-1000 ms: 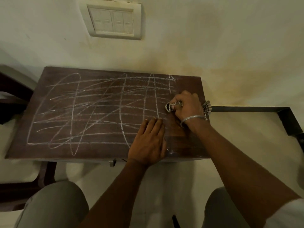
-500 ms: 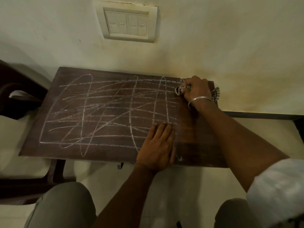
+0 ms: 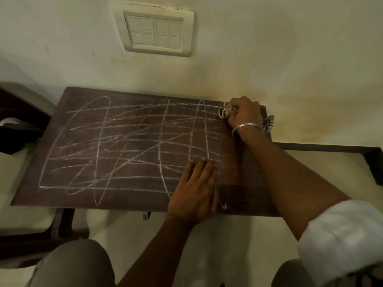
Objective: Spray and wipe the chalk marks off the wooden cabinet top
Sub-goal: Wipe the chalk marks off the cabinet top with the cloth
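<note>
The dark wooden cabinet top (image 3: 41, 195) carries white chalk marks (image 3: 128, 146) scribbled across its left and middle. A strip along its right side looks free of chalk. My right hand (image 3: 245, 116), with a metal bangle at the wrist, grips a bunched checked cloth (image 3: 268, 122) at the far right corner of the top; the cloth shows at my fingertips and behind my wrist. My left hand (image 3: 195, 194) rests flat, fingers straight, on the near right part of the top. No spray bottle is in view.
The cabinet stands against a cream wall with a switch plate (image 3: 155, 34) above it. A dark wooden chair (image 3: 22, 129) is at the left. A dark metal bar (image 3: 331, 147) runs along the right. My knees are below the front edge.
My right hand with the cloth has slid from the middle of the right side up to the far right corner. My left hand has stayed flat in place.
</note>
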Demonstrator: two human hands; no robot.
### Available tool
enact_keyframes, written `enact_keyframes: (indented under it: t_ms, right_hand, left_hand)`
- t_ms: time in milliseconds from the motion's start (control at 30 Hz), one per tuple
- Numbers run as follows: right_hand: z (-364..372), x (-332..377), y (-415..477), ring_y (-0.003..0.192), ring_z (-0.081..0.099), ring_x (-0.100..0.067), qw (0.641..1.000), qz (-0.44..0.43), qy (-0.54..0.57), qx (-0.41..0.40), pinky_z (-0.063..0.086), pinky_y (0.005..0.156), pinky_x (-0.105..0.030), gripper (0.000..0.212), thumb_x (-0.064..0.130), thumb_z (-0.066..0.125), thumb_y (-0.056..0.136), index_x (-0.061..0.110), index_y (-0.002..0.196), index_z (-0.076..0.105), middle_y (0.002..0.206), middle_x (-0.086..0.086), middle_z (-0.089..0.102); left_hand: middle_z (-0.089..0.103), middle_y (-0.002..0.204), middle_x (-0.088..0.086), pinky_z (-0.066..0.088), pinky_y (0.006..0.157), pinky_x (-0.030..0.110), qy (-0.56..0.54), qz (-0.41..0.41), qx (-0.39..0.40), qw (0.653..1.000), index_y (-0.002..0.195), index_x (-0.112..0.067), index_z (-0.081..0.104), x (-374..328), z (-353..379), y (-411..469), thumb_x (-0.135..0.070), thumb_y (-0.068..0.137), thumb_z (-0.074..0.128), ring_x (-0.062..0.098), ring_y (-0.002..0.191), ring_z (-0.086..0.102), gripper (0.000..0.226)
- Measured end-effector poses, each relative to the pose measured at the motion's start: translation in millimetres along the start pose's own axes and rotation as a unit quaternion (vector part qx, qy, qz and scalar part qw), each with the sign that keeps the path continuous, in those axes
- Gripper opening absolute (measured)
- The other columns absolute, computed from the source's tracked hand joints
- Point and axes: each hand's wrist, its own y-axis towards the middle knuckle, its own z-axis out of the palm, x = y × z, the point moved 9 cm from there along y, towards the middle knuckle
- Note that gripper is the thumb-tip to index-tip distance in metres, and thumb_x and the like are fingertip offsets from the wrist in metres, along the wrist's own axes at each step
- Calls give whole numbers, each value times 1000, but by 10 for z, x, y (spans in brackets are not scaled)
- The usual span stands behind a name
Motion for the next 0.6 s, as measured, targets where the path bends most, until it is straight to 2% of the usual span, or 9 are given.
enact_keyframes:
  t_ms: [167, 267, 400, 533, 600]
  right_hand:
    - [39, 67, 194, 110, 45, -40, 999, 15, -19, -22, 39, 72, -38, 19, 13, 61, 87, 24, 99, 71, 109, -9, 59]
    - [69, 75, 203, 112, 45, -40, 999, 22, -26, -13, 42, 75, -39, 21, 12, 61, 87, 23, 102, 70, 111, -9, 59]
    - [183, 237, -5, 100, 46, -30, 998, -52, -9, 27, 39, 76, -36, 13, 17, 64, 88, 29, 90, 70, 99, -1, 58]
    - [275, 343, -315, 96, 46, -24, 986, -145, 12, 85, 45, 76, -38, 11, 21, 71, 84, 29, 91, 73, 101, 4, 62]
    - [232, 314, -212, 99, 49, -28, 989, -127, 8, 71, 48, 77, -40, 11, 23, 70, 84, 31, 90, 73, 101, 3, 62]
  left_hand:
    - [56, 142, 14, 38, 114, 53, 4, 1, 9, 1000, 134, -6, 59, 24, 30, 2, -39, 95, 38, 29, 136, 49, 56]
    - [56, 142, 14, 39, 113, 54, 4, 5, 11, 1000, 134, -6, 60, 29, 51, -7, -39, 95, 37, 30, 136, 49, 56]
    - [57, 141, 14, 38, 113, 54, 6, 3, 6, 1000, 133, -5, 61, 27, 31, -4, -39, 95, 36, 30, 135, 50, 56]
    - [59, 140, 14, 39, 112, 54, 3, 2, -6, 1000, 131, -5, 63, 19, 1, -6, -38, 94, 37, 31, 133, 51, 56]
    - [58, 140, 14, 38, 113, 54, 1, -3, -2, 1000, 131, -5, 62, 29, 9, 2, -38, 94, 37, 30, 133, 51, 56]
